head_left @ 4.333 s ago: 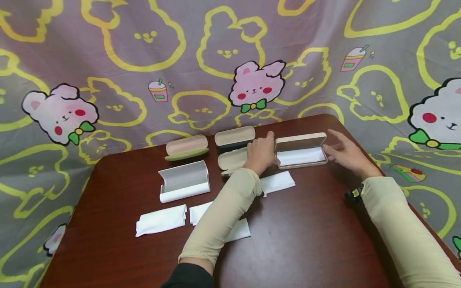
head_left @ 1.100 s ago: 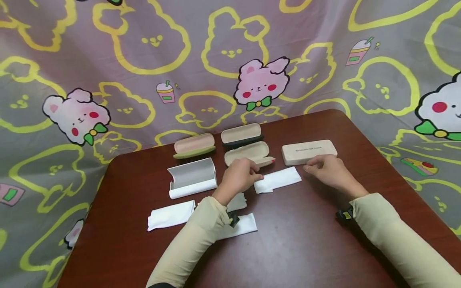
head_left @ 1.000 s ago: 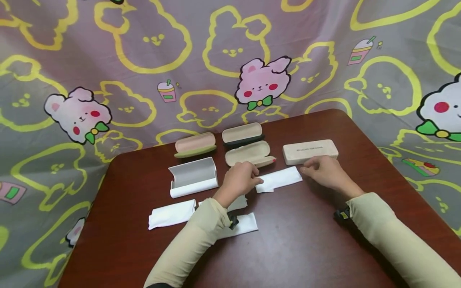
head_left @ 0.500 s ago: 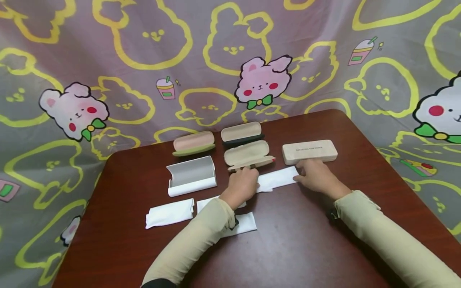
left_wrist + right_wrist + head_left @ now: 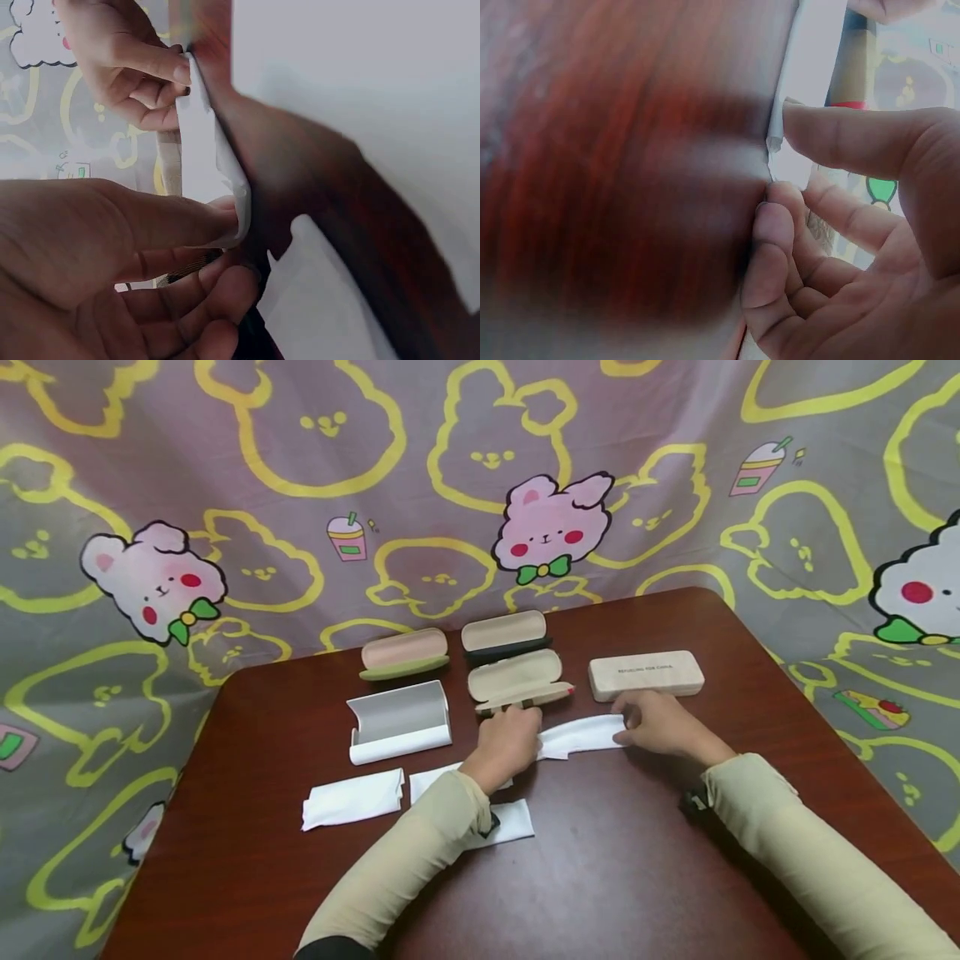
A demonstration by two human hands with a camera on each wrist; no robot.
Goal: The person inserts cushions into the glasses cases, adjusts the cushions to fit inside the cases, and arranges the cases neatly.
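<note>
A folded white cloth (image 5: 583, 735) is held at both ends, its middle bowed slightly upward. My left hand (image 5: 504, 747) pinches its left end between thumb and fingers, as the left wrist view shows on the cloth (image 5: 201, 150). At the other end, my right hand (image 5: 663, 727) has its thumb on top and fingers under the edge of the cloth (image 5: 804, 67). Just behind the left hand is an open beige glasses case (image 5: 517, 678) with a red tip. A closed beige glasses case (image 5: 647, 673) with dark lettering lies behind the right hand.
An open white glasses case (image 5: 401, 722), an open yellow-green one (image 5: 405, 656) and an open dark one (image 5: 504, 635) stand to the left and back. More folded white cloths (image 5: 354, 797) lie in front, partly under the left forearm. A patterned curtain (image 5: 420, 460) borders the brown table (image 5: 615, 868).
The right-hand beige case, open at first, is now closed. Both hands have come to the folded cloth and taken its ends; its right part has lifted a little.
</note>
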